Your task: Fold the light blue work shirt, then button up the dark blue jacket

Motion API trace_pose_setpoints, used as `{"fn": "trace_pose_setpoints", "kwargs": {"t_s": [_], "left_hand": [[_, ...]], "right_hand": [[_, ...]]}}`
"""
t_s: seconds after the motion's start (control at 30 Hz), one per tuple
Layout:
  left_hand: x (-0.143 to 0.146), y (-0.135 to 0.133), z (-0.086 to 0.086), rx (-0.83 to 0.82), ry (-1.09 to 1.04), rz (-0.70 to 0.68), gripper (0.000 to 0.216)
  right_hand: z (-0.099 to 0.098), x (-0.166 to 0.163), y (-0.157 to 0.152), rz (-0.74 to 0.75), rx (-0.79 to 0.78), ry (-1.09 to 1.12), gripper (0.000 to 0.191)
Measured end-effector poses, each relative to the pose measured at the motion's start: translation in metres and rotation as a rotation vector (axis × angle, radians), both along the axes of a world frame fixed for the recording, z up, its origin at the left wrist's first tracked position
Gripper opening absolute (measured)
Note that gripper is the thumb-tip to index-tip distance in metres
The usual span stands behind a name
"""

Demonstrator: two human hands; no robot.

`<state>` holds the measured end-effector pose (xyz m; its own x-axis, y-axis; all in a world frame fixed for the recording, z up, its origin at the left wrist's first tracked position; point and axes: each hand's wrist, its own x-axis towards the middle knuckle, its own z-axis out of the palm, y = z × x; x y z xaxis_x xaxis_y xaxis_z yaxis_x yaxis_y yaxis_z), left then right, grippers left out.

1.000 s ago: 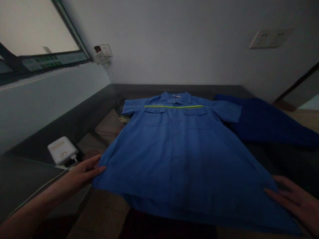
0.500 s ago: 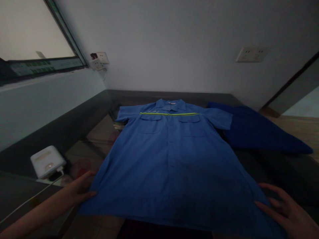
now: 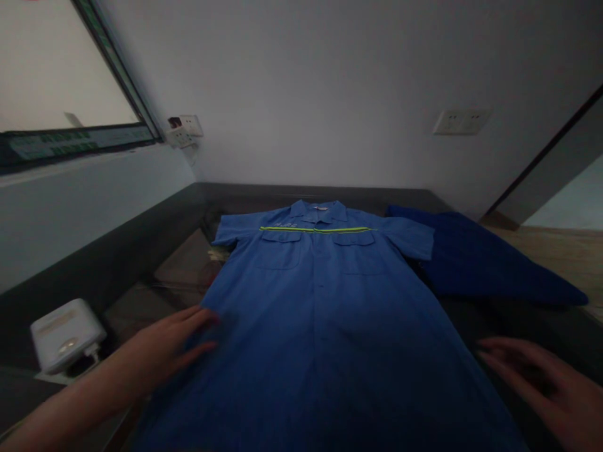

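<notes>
A blue short-sleeved work shirt [image 3: 325, 314] with a yellow-green stripe across the chest lies flat, front up, collar away from me. My left hand [image 3: 172, 342] rests with fingers stretched out on the shirt's left side edge. My right hand [image 3: 541, 380] hovers with fingers spread just off the shirt's right edge, over the dark surface. Neither hand holds anything.
A dark blue garment [image 3: 475, 260] lies to the right of the shirt. A white box-shaped device with a cable [image 3: 66, 336] sits at the left by a dark ledge. Wall sockets [image 3: 183, 129] are at the back left corner, another socket plate [image 3: 460, 121] on the far wall.
Both hands have left the shirt's lower corners and moved forward along its sides. The shirt sits closer to me and its hem has dropped out of view; the camera has tilted up.
</notes>
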<state>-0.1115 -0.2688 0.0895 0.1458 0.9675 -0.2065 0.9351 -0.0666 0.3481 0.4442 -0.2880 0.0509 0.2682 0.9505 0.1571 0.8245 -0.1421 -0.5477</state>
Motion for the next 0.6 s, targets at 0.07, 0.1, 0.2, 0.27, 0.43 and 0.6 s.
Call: {"fn": "trace_pose_setpoints", "kwargs": {"t_s": [0.07,0.1,0.2,0.27,0.43,0.6], "left_hand": [[0.049,0.035,0.017,0.011,-0.138,-0.264,0.031],[0.072,0.056,0.020,0.021,-0.195,-0.353,0.029],[0.131,0.125,0.007,0.124,-0.282,-0.473,0.025],[0.158,0.168,-0.016,0.265,-0.232,-0.383,0.025],[0.178,0.221,-0.076,0.445,-0.105,-0.250,0.039],[0.163,0.218,-0.104,0.450,-0.055,-0.305,0.045]], "right_hand": [[0.029,-0.045,0.023,0.176,-0.007,0.041,0.024],[0.041,-0.069,0.037,0.273,0.028,0.055,0.025],[0.058,-0.137,0.083,0.572,0.031,0.007,0.022],[0.054,-0.172,0.121,0.680,-0.018,-0.064,0.017],[0.019,-0.226,0.210,0.590,-0.117,-0.195,0.017],[-0.010,-0.250,0.246,0.493,-0.171,-0.233,0.031]]}}
